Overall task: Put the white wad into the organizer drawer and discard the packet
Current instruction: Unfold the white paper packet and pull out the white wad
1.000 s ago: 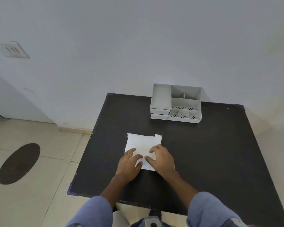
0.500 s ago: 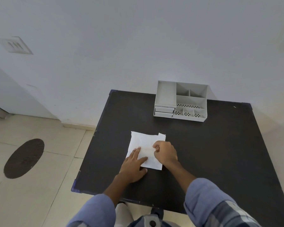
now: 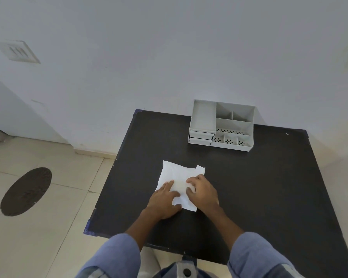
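Note:
A flat white packet (image 3: 177,174) lies on the black table (image 3: 249,187), its top right corner torn into a small flap. My left hand (image 3: 165,199) presses flat on the packet's lower left part, fingers spread. My right hand (image 3: 202,192) rests on its right side with fingers curled, pinching the packet near the middle. The white wad is not visible apart from the packet. The grey organizer (image 3: 221,125) stands at the table's far edge against the wall, with two small shut drawers (image 3: 201,138) at its front left.
The organizer has an open tray on top and several perforated compartments at the right. Beige tiled floor with a dark oval mat (image 3: 26,190) lies to the left of the table. A white wall rises behind.
My right hand has slid back down over the packet's right side, and my left hand has moved up onto it. The view has shifted slightly.

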